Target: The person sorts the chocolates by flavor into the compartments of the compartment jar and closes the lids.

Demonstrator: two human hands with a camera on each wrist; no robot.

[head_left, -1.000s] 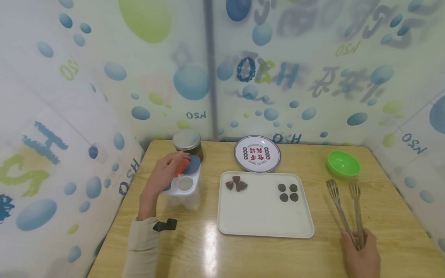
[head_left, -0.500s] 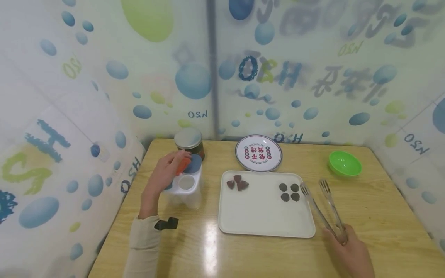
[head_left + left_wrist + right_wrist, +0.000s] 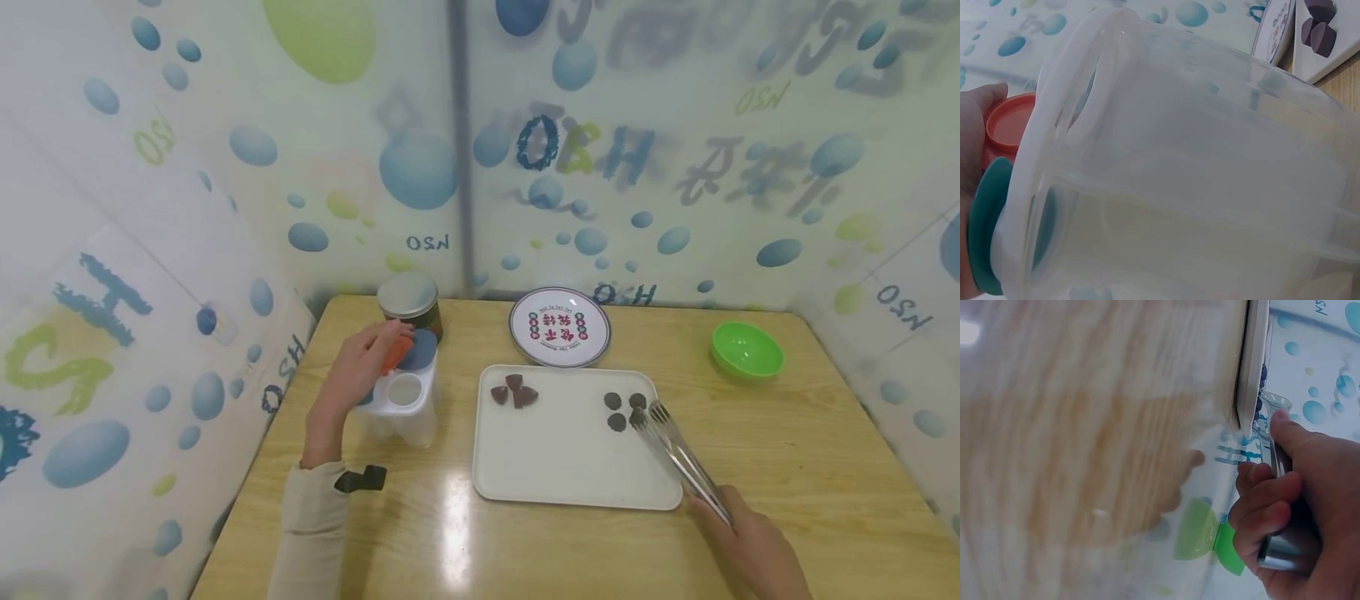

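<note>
My left hand (image 3: 351,375) holds an orange-red lid (image 3: 396,355) at the top of a translucent multi-compartment container (image 3: 420,417). One round opening (image 3: 405,390) in its top is uncovered; a blue-grey lid (image 3: 417,350) covers another. In the left wrist view, a teal lid (image 3: 988,225) sits beside the orange-red one. My right hand (image 3: 753,542) grips metal tongs (image 3: 693,471) with fork-like ends. The tongs' tips are at the nearest-right of several dark round pieces (image 3: 617,422) on the white tray (image 3: 555,475); I cannot tell whether they pinch it.
Several brown wedge-like pieces (image 3: 527,397) lie at the tray's upper left. Behind the tray is a printed plate (image 3: 561,354). A silver-lidded canister (image 3: 408,296) stands behind the container. The green bowl (image 3: 746,352) sits at the back right of the wooden table (image 3: 832,467).
My right hand has moved the tongs left from the bare table to the dark pieces on the tray, and their ends have drawn together. My left hand has stayed on the orange-red lid.
</note>
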